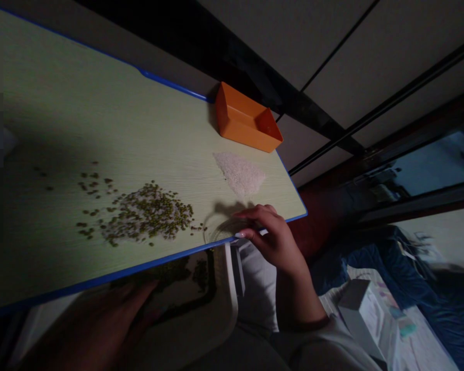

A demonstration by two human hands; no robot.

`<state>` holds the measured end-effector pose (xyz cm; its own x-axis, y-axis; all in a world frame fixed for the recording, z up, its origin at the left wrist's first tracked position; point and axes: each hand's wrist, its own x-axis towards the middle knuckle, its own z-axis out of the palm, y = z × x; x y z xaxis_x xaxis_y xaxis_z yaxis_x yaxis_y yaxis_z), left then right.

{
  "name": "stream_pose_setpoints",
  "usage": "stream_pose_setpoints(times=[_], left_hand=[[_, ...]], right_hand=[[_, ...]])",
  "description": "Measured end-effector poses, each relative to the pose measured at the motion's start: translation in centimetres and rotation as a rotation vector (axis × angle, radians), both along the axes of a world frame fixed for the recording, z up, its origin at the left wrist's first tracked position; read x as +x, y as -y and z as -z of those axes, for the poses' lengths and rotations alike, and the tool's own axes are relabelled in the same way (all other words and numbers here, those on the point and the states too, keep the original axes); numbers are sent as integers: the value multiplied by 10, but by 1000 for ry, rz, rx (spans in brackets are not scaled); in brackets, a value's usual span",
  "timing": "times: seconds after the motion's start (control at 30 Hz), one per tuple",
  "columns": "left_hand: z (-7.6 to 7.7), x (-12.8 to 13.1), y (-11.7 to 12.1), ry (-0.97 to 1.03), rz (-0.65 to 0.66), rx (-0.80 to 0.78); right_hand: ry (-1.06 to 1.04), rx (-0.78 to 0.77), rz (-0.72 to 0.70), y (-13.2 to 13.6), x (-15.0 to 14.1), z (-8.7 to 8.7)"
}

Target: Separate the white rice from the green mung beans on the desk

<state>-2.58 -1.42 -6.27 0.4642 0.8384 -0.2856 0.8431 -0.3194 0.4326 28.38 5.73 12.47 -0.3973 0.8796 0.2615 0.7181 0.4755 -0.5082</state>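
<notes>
My right hand is over the table's near edge, thumb and fingers apart, with nothing visible between them. Just beyond its fingertips lies a small pile of white rice. To its left, green mung beans are heaped with white grains mixed in, and loose beans lie scattered at the heap's left side. Below the table edge, my left hand is in shadow over a white plastic tub. One of its digits points toward dark green stuff in the tub; the other fingers are hidden, so its grip is unclear.
An orange open box stands at the far right of the pale table, which has a blue rim. Cabinet panels rise behind. At the lower right are a grey box and dark blue fabric.
</notes>
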Motion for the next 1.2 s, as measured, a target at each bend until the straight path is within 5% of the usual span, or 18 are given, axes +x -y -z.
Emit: stream_pose_setpoints(times=[0.93,1.2], left_hand=[[-8,3,-5,87,-30,-19],[-13,4,-5,61,-23,-32]], right_hand=[[-21,103,239,-8,-8,14],[-55,100,162,-8,-3,9]])
